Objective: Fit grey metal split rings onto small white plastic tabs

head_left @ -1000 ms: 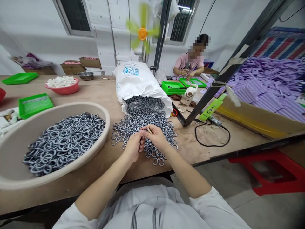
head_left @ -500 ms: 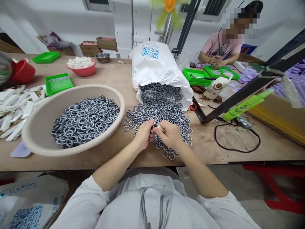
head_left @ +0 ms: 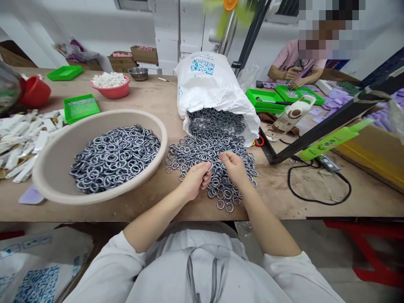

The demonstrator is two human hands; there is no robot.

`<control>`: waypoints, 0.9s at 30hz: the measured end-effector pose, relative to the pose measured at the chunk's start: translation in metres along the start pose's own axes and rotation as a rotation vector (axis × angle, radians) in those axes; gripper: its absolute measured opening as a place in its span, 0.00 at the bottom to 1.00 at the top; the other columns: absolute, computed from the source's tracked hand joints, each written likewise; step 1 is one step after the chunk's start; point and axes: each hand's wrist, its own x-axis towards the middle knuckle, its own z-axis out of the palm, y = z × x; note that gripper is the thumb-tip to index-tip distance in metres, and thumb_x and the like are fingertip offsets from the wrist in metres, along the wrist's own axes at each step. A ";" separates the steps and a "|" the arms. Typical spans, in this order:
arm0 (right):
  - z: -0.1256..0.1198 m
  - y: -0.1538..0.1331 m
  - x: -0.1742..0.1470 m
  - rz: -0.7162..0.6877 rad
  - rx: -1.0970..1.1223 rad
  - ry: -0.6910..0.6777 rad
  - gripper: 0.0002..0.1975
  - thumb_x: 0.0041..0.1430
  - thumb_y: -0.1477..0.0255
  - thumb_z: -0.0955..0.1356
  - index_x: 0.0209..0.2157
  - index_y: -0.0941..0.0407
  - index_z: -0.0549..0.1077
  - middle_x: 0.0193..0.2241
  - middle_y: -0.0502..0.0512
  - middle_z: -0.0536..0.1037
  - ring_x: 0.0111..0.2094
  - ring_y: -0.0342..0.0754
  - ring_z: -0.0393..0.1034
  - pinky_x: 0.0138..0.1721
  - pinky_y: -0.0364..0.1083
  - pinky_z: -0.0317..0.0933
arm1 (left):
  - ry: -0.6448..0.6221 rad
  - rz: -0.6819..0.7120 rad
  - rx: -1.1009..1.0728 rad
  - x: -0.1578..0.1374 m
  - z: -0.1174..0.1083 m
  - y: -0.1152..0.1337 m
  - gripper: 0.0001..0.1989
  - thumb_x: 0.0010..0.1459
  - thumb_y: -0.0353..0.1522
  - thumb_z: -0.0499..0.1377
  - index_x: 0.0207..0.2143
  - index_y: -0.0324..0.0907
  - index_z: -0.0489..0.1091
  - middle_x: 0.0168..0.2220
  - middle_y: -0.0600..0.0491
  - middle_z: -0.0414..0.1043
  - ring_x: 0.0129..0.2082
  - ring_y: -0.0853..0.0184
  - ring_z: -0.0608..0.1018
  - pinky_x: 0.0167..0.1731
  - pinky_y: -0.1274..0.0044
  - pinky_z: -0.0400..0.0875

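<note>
Over a heap of grey metallic-looking rings [head_left: 224, 194] on the table, my two hands are held a little apart. My left hand [head_left: 196, 180] is closed, thumb pressed against the fingers; a small pale-grey bit shows at the fingertips, too small to make out. My right hand [head_left: 234, 167] is curled closed just to the right and slightly farther away, and what is inside it, if anything, is hidden. Behind the hands, a white sack [head_left: 211, 90] lies on its side, its mouth spilling rings. At the left stands a large beige basin [head_left: 50, 179] containing many more rings.
White plastic pieces [head_left: 28, 141] lie piled left of the basin. Green trays [head_left: 81, 118] and a pink bowl [head_left: 110, 91] stand farther back. Right of the sack are a black metal post [head_left: 303, 141] and a looped cable [head_left: 318, 203]. A co-worker [head_left: 299, 67] sits at the far right.
My hands were together around a small dark-and-white object; now they are apart, and that object no longer shows. My right hand has moved right and slightly away. The view has shifted slightly.
</note>
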 end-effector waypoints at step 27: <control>0.022 -0.003 0.078 -0.043 -0.880 -0.307 0.13 0.63 0.63 0.64 0.33 0.56 0.76 0.38 0.60 0.78 0.37 0.51 0.70 0.32 0.45 0.52 | 0.870 0.233 2.045 -0.106 -0.085 0.142 0.24 0.62 0.35 0.50 0.57 0.33 0.66 0.57 0.32 0.67 0.60 0.41 0.65 0.56 0.48 0.57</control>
